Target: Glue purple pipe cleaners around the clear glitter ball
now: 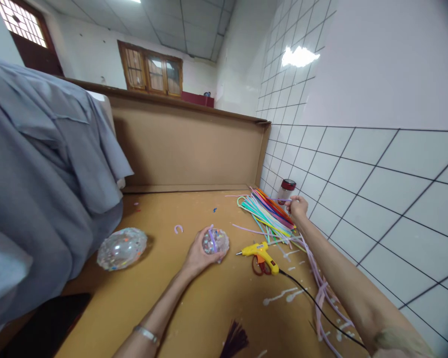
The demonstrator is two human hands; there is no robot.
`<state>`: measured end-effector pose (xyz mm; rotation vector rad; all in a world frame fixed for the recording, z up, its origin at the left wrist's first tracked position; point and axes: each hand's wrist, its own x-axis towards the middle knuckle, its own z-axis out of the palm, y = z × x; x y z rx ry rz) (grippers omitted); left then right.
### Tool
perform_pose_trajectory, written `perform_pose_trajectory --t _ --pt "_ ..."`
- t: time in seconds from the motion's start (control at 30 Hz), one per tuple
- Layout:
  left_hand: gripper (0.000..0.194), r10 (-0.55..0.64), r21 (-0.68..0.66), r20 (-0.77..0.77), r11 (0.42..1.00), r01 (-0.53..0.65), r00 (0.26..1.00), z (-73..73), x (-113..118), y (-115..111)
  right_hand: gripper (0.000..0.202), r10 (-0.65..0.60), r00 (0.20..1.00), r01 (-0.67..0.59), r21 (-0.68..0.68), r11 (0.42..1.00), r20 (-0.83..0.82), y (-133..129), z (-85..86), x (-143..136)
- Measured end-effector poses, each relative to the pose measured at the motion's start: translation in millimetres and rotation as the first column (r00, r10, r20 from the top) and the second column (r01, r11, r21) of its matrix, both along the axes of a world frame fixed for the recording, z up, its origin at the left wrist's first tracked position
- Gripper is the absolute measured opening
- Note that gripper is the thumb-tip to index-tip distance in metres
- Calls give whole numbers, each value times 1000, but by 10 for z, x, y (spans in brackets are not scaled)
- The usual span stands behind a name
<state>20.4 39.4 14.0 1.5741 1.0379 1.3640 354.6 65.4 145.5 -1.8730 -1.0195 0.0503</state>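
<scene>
My left hand (199, 253) is wrapped round a small clear ball (221, 242) dotted with coloured bits, a short purple strip lying across it. Out at the right, my right hand (297, 205) pinches the end of a thin purple strip (280, 199) above a pile of coloured pipe cleaners (269, 214). Between the hands, nearer to me, a yellow glue gun (261, 252) lies on the table beside red-handled scissors (260, 266). A larger clear, speckled dome (122, 248) rests at the left.
A jar with a red lid (286, 189) stands by the tiled wall. Long pale purple strips (317, 283) and a black cord (313, 301) run under my right arm. Grey cloth (52, 164) hangs at the left. A cardboard panel (190, 144) borders the table's far side.
</scene>
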Motion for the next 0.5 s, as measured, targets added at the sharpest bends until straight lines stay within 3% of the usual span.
perform_pose_trajectory --t 0.13,0.2,0.27,0.33,0.4,0.5 --pt "82 3 0 -21 1000 -3 1000 -28 4 1 15 68 970 22 364 931 -234 -47 324 -367" --pt "82 -12 10 -19 1000 12 1000 -31 3 -2 15 145 949 19 511 859 -279 -131 436 -587" --pt "86 -17 32 -12 999 18 1000 -29 0 -3 19 262 918 4 667 745 -299 -269 454 -822" --pt "86 -25 44 -39 999 27 999 -27 -4 2 21 340 895 -34 716 697 -288 -448 354 -1051" --pt "86 -5 45 -54 999 7 999 -27 -9 8 20 391 880 -81 724 685 -271 -630 146 -1245" --pt "84 2 60 -73 998 3 997 -22 -18 7 19 449 875 -257 614 747 -179 -821 -279 -1432"
